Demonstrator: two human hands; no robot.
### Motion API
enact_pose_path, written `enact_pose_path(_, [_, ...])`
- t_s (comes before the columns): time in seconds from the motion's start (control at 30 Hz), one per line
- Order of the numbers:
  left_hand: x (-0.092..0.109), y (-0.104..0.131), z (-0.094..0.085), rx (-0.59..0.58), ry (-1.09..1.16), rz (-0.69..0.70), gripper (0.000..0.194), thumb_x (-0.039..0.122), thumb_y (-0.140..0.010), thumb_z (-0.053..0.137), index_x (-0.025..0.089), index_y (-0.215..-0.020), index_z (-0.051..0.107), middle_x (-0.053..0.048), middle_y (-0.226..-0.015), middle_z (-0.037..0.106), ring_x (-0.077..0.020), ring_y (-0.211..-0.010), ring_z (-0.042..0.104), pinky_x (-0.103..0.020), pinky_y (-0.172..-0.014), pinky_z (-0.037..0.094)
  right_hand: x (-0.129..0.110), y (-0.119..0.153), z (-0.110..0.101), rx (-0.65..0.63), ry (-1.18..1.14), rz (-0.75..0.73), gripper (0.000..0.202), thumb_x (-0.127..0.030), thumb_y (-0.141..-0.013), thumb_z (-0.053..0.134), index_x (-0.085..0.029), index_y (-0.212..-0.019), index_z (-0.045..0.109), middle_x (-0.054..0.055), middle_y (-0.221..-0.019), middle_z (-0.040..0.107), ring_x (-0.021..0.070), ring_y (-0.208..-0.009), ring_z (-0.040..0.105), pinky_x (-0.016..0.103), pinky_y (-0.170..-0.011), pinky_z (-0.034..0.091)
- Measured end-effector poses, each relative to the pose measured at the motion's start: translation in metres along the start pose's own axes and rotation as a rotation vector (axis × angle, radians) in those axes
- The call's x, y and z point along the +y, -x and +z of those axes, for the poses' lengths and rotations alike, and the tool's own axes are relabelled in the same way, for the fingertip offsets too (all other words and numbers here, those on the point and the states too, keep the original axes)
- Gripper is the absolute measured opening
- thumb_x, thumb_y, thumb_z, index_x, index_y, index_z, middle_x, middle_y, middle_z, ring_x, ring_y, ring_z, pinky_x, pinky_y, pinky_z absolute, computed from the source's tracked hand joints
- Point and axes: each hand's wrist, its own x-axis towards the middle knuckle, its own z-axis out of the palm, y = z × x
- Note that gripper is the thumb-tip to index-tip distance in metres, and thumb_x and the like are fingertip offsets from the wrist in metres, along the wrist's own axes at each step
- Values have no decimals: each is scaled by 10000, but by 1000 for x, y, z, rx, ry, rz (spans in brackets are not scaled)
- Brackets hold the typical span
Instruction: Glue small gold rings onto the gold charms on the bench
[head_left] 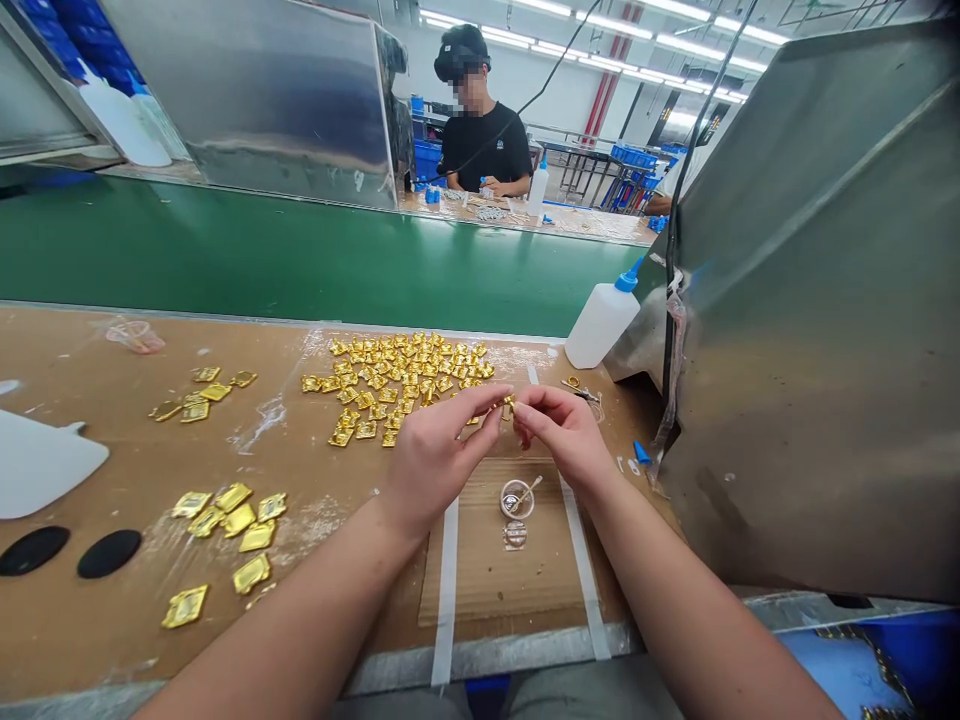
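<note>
A small gold-coloured metal piece [509, 401] is pinched between the fingertips of both hands, held above the workbench. My left hand [442, 445] grips it from the left with thumb and fingers. From the right, my right hand [562, 435] closes on the same piece; its exact shape is mostly hidden. Just beyond the hands lies a spread of many similar gold pieces [397, 370]. Below them, a small round dish [517, 499] with a thin stick in it stands on a taped cardboard sheet [487, 580]. A round clear-wrapped item [515, 535] touches the dish's near side.
Larger gold pieces [257, 536] lie at left, near two black ovals [109, 554] and a white sheet [45, 465]. A squeeze bottle [602, 325] stands at back right beside a metal panel [810, 330]. Behind the bench runs a green belt [300, 260]; across it sits a person [486, 140].
</note>
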Motion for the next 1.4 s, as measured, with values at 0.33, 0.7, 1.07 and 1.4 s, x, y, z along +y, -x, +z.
enact_pose_path(0.33, [0,-1,-1,30,159,-92,376,99,-780,842,282,-1108,817,-35,-1127,817,-227,-1033,772,-336,-1065,555,-2,1,5,-59,-64,108,379,-528,-834,816,-186,-817,654,-31,-634,616,99,-568,532,239,-562,454])
enact_pose_path(0.7, [2,2,5,82,14,18,310,115,-843,799,283,-1090,718,28,-1011,775,-176,-986,794,-229,-875,609,4,0,6,-78,-163,156,388,-521,-807,847,-174,-809,673,-22,-640,641,85,-559,533,215,-538,444])
enact_pose_path(1.07, [-8,3,5,112,-212,250,219,136,-888,771,250,-1053,683,30,-945,772,-153,-885,790,-260,-860,658,6,-1,4,-111,-202,153,349,-484,-847,827,-170,-812,679,-25,-639,640,78,-553,530,210,-536,429])
enact_pose_path(1.4, [-13,3,2,75,-300,372,230,133,-932,731,242,-1100,619,19,-960,774,-147,-896,798,-252,-839,672,5,0,3,-115,-203,153,351,-473,-852,833,-166,-797,673,-22,-632,626,80,-554,519,220,-549,413])
